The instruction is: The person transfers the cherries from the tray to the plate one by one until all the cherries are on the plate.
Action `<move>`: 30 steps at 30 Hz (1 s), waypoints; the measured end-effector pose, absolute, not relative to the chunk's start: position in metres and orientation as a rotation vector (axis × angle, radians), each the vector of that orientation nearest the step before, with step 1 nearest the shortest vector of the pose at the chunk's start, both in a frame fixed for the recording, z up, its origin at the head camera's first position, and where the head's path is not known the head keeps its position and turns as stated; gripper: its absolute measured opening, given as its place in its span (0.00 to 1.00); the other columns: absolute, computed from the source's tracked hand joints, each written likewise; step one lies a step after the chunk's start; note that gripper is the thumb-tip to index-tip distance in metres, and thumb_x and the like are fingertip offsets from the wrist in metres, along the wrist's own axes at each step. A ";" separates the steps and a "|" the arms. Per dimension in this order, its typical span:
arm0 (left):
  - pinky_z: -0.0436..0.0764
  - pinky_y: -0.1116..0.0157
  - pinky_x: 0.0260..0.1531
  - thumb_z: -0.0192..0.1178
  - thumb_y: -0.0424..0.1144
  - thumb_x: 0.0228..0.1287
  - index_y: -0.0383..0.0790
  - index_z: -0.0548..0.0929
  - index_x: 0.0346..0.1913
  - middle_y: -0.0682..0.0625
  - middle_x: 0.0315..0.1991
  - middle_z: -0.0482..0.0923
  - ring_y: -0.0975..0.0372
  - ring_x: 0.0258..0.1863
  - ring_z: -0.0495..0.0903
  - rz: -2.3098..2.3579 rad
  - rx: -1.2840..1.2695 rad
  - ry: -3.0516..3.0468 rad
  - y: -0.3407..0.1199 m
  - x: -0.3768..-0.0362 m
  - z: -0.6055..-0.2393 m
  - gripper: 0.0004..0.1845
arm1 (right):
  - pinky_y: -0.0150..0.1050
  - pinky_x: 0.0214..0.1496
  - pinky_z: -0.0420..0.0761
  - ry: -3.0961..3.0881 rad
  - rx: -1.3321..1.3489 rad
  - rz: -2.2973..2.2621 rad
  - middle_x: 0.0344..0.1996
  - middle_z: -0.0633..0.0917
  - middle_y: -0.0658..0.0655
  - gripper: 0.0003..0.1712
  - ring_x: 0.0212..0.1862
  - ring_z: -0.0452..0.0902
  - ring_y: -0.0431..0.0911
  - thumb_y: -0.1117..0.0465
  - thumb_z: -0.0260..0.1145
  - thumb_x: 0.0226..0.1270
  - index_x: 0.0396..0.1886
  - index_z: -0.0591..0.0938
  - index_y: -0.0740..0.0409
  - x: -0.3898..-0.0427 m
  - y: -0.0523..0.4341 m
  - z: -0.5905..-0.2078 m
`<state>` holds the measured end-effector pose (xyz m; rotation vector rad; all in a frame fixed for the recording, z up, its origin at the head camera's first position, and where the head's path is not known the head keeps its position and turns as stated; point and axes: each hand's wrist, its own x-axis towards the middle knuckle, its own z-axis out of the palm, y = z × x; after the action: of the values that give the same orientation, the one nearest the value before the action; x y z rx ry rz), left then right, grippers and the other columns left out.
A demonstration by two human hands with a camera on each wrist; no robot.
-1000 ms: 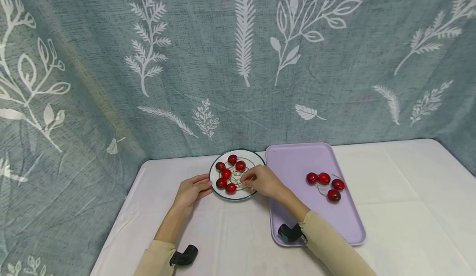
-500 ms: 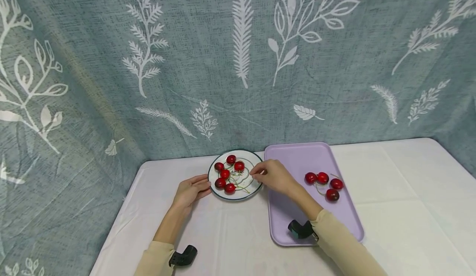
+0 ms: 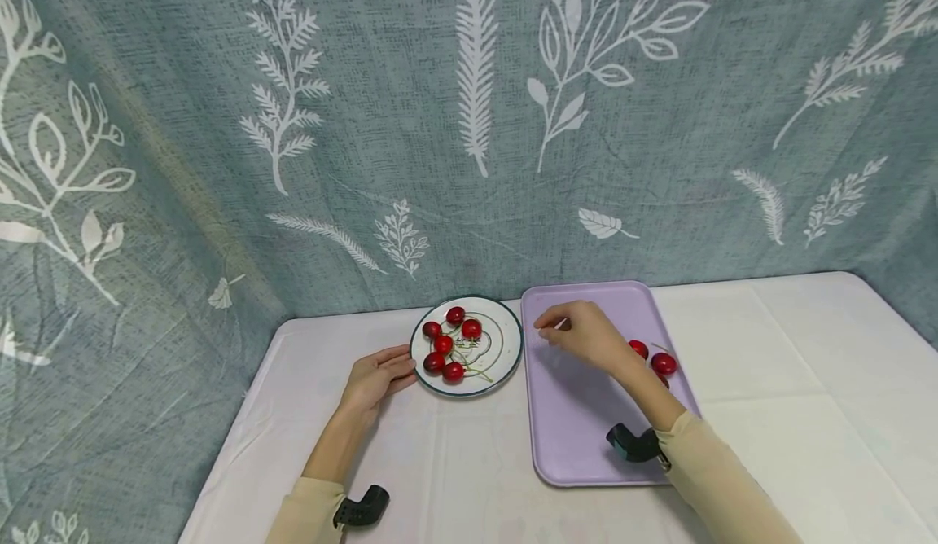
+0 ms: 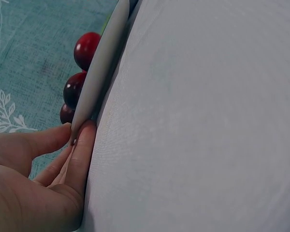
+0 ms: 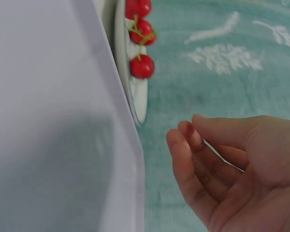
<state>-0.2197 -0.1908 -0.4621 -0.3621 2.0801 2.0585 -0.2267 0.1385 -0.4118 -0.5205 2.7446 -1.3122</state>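
Observation:
A white plate with a dark rim point(image 3: 504, 369) stands at the table's back, several red cherries with green stems point(image 3: 453, 372) on it. My left hand point(image 3: 372, 379) pinches its left edge; in the left wrist view the thumb lies on the rim of the plate point(image 4: 102, 67) and fingers are beneath. My right hand point(image 3: 582, 334) is above the purple tray point(image 3: 564, 450), right of the plate. Its fingers are loosely bent and nothing shows between the fingertips point(image 5: 173, 136). On the tray lie cherries point(image 3: 663, 363), partly hidden by the right hand and forearm.
A white cloth point(image 3: 784, 414) covers the table. Behind it hangs a blue-green curtain point(image 3: 513, 226) with white leaf patterns. The tray sits close beside the plate's right edge.
My right hand has moved from over the plate to the right, over the tray, leaving the cherries on the plate. The left hand has stayed at the plate's rim.

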 end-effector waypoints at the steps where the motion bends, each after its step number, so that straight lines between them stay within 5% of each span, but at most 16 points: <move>1: 0.86 0.69 0.42 0.55 0.23 0.68 0.21 0.70 0.64 0.29 0.61 0.72 0.65 0.39 0.83 2.062 -0.368 2.081 -0.191 -0.219 -0.462 0.22 | 0.35 0.29 0.81 2.738 -0.512 -1.312 0.37 0.88 0.58 0.10 0.33 0.84 0.49 0.66 0.66 0.66 0.43 0.87 0.64 -0.227 0.144 -0.411; 11: 0.86 0.69 0.43 0.56 0.24 0.68 0.22 0.71 0.63 0.30 0.60 0.73 0.65 0.40 0.83 2.069 -0.377 2.080 -0.191 -0.220 -0.462 0.22 | 0.44 0.36 0.86 2.810 -0.406 -1.236 0.39 0.87 0.64 0.13 0.37 0.84 0.55 0.67 0.65 0.68 0.48 0.84 0.70 -0.228 0.217 -0.402; 19: 0.86 0.69 0.43 0.56 0.24 0.68 0.22 0.70 0.64 0.29 0.61 0.73 0.65 0.40 0.83 2.071 -0.369 2.076 -0.193 -0.221 -0.462 0.22 | 0.47 0.36 0.84 2.998 -0.292 -0.914 0.30 0.87 0.59 0.08 0.35 0.82 0.53 0.71 0.68 0.59 0.39 0.86 0.70 -0.219 0.244 -0.405; 30: 0.86 0.69 0.42 0.57 0.24 0.67 0.24 0.71 0.64 0.30 0.60 0.74 0.64 0.40 0.83 2.067 -0.395 2.074 -0.191 -0.221 -0.463 0.22 | 0.50 0.36 0.82 2.970 -0.262 -0.712 0.29 0.88 0.61 0.05 0.35 0.80 0.53 0.66 0.72 0.56 0.31 0.88 0.66 -0.216 0.265 -0.414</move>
<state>-0.2211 -0.1913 -0.4629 -0.3946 2.0741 2.0671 -0.2162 0.2647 -0.4139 -0.2618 2.9704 -0.7125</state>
